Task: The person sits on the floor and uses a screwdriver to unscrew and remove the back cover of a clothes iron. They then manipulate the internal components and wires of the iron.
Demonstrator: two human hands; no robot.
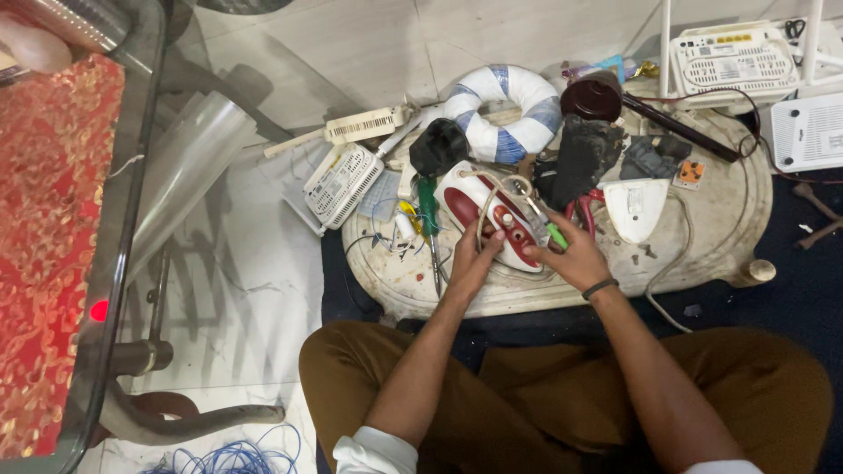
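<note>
A red and white clothes iron (474, 209) lies on a low white oval table (702, 237) in front of me. My left hand (477, 257) grips the iron's near end, the thumb up against its side. My right hand (575, 254) rests on the iron's right side and holds a thin tool with a green handle (557, 235) pointed at it. A pale cord (496, 189) loops over the iron's top. A black band sits on my right wrist.
Around the iron lie a green screwdriver (428, 211), a blue and white ring (503, 110), white router boxes (342, 180), a white triangular cover (637, 206), red-handled pliers (587, 206) and dark parts. A glass table with red cloth (53, 246) stands at left. Blue wire (228, 456) lies on the floor.
</note>
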